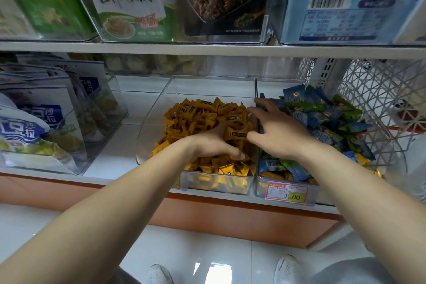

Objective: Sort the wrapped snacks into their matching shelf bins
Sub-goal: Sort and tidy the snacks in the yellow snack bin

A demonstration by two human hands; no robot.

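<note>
A clear bin (pixel 154 127) on the lower shelf holds a heap of yellow wrapped snacks (pixel 196 113). The bin to its right (pixel 261 188) is heaped with blue and green wrapped snacks (pixel 322 117), and a few yellow packets (pixel 274 175) show low down at its front. My left hand (pixel 212 143) is sunk in the yellow heap, its fingers curled round yellow packets and its thumb lying on top. My right hand (pixel 279 131) hovers over the divider between the two bins with fingers spread, its thumb touching a yellow packet (pixel 235 134).
Bags of blue and white snacks (pixel 46 122) fill the bin at left. Above are an upper shelf edge (pixel 207 49) and boxed goods. A white lattice basket (pixel 373 99) stands at right. A price tag (pixel 287 192) is on the right bin's front. My shoes stand on tiled floor below.
</note>
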